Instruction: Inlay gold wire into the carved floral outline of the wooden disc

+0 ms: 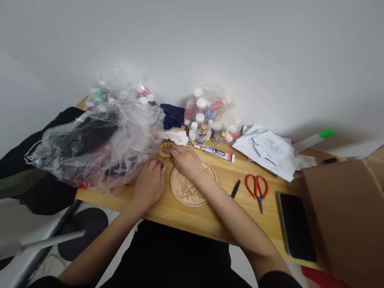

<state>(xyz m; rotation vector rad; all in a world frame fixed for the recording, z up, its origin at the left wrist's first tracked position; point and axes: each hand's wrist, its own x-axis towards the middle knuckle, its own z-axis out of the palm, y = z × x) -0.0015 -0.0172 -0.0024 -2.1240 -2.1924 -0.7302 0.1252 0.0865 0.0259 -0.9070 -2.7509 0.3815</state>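
Observation:
A round wooden disc [175, 187] with curled gold wire [188, 191] on it lies in front of me on the table. Beyond its far left edge sits a spool of gold wire [165, 150]. My right hand [186, 163] reaches over the disc, its fingers bent at the spool's right side and closed on it. Close to the plastic bag, my left hand [150, 182] rests with fingers curled, just nearer to me than the spool. What its fingers hold, if anything, is hidden.
Clear plastic bags [128, 123] fill the left side. Small bottles [200, 133], a glue tube [219, 154] and paper sheets [269, 148] stand or lie behind. To the right are a black pen [236, 188], red-handled scissors [259, 188], a phone [297, 226] and a cardboard box [346, 217].

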